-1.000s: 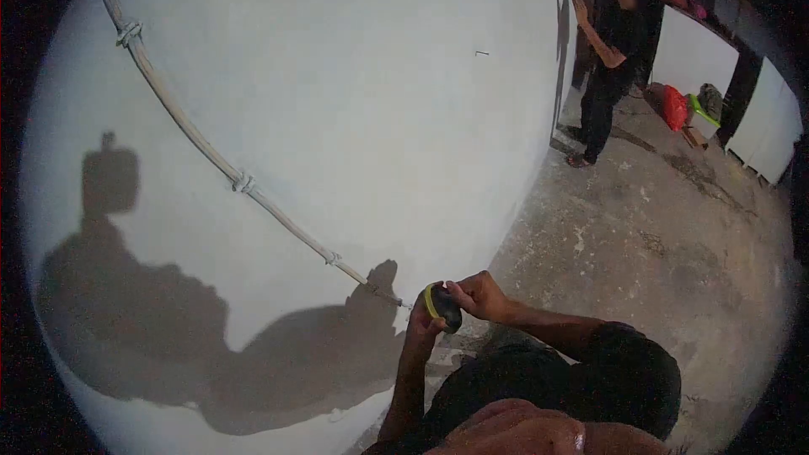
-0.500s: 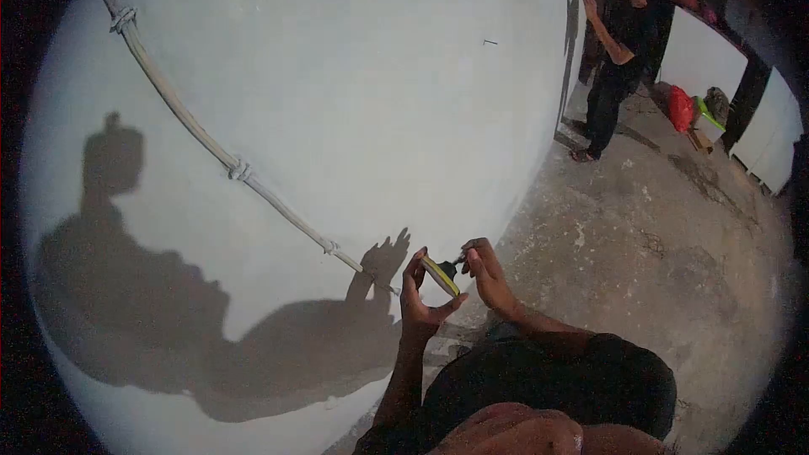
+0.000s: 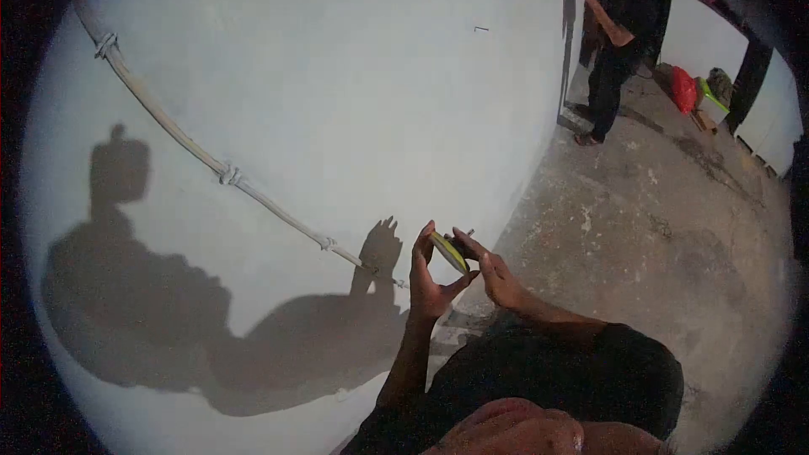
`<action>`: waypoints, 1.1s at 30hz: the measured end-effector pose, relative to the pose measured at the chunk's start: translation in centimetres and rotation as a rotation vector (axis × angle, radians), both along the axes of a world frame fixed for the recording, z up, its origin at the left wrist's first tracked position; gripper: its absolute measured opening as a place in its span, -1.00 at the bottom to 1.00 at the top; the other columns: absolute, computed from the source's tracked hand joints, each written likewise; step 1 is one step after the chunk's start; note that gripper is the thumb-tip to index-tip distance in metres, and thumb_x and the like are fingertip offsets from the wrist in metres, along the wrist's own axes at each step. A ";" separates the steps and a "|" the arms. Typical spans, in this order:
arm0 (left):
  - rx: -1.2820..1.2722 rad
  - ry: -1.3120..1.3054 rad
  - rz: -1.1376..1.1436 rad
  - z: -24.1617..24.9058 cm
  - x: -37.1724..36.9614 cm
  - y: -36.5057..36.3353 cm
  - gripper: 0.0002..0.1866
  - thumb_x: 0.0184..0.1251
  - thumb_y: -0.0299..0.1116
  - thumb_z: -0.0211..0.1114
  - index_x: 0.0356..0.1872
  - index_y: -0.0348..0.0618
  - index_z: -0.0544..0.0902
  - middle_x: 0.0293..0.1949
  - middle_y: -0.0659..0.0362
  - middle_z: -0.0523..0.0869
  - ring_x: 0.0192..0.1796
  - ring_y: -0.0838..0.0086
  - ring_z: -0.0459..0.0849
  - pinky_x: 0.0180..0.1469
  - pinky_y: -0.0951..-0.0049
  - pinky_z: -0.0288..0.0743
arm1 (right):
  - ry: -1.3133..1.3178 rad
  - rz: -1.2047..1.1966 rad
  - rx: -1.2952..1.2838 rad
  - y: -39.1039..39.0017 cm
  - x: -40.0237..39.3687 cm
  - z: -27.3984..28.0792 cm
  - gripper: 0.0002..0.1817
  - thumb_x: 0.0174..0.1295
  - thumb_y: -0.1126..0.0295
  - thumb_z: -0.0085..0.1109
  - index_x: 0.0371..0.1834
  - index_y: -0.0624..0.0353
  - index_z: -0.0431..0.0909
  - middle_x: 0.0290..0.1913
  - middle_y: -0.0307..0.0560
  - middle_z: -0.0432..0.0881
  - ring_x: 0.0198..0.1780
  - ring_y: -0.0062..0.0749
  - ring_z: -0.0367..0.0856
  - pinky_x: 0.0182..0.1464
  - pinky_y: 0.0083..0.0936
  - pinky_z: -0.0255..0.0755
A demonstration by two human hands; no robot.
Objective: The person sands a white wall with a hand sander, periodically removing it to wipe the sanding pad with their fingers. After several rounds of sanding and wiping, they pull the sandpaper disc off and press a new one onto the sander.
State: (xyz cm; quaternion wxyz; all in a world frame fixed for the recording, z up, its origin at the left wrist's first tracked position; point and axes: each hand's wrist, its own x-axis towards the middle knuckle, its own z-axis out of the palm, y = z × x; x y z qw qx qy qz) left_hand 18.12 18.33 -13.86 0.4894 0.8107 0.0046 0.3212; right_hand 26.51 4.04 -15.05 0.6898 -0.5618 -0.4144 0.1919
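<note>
My left hand (image 3: 428, 282) grips a flat round object (image 3: 447, 253) by its edge, thumb at the bottom and fingers at the top. The object has a yellow-green band and a pale face tilted toward the wall. My right hand (image 3: 497, 276) is on its other side, fingers over the dark part at its back. A small pale tip (image 3: 471, 232) shows beside those fingertips; what it is I cannot make out. Both hands are close to the white wall (image 3: 362, 101), near the lower end of a tied bundle of pale cable (image 3: 173, 128).
A small dark hook-like piece (image 3: 481, 29) sits on the wall. Another person (image 3: 619, 42) in dark clothes stands at the back right, one hand raised at the wall. Beyond lie a red bag (image 3: 683, 89) and a box (image 3: 713, 104) on the concrete floor (image 3: 624, 227).
The right hand has shifted left against the back of the round object, its fingers now covering the dark part. The left hand has moved slightly up and right. The view has shifted slightly.
</note>
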 end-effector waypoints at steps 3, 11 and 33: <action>0.012 0.080 -0.014 0.6 0.3 0.5 0.13 0.02 -0.22 0.67 0.52 -0.22 0.07 0.52 -0.12 0.18 0.56 0.07 0.21 0.54 0.07 0.19 | 0.049 0.025 0.020 0.4 0.2 -0.1 -0.16 0.54 -0.25 -0.53 0.61 0.21 0.06 0.55 0.14 0.21 0.49 -0.05 0.28 0.50 -0.09 0.13; 0.411 0.259 0.159 4.5 2.5 0.2 0.29 -0.04 0.21 0.59 0.59 -0.15 -0.02 0.60 -0.16 -0.02 0.61 -0.04 0.06 0.55 -0.16 0.01 | 0.567 0.154 0.107 0.5 3.7 -0.1 -0.08 0.46 -0.40 -0.49 0.66 0.06 -0.05 0.59 0.12 0.13 0.56 -0.06 0.16 0.56 -0.10 0.01; 0.537 0.187 0.427 5.9 7.4 -3.8 0.04 0.22 0.18 0.44 0.53 -0.23 0.13 0.58 -0.31 -0.09 0.62 -0.17 -0.08 0.51 -0.41 -0.19 | -0.455 -0.645 0.045 10.2 22.0 9.3 -0.14 0.54 -0.05 -0.13 0.64 0.24 -0.26 0.63 0.39 -0.19 0.63 0.37 -0.23 0.57 0.23 -0.28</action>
